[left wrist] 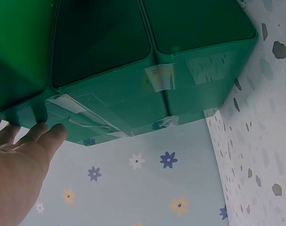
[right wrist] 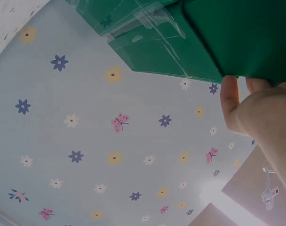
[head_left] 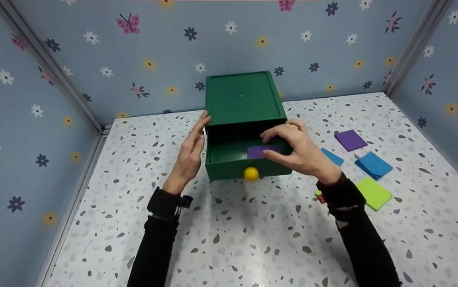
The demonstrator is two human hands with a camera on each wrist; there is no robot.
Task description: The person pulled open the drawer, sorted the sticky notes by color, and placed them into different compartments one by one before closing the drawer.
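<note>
A green drawer box stands against the back wall, its drawer pulled out by a yellow round knob side. Inside the drawer lies a purple paper piece. My right hand reaches over the drawer's right side, thumb and fingers parted above the purple piece. Along the box's left side rests my left hand, its fingers extended near the front edge. In the left wrist view, that hand touches the green side, which carries clear tape.
To the right lie a purple square, a blue square, another blue piece and a lime square. A small red item shows beside my right wrist. Flowered walls enclose the speckled table at back and sides.
</note>
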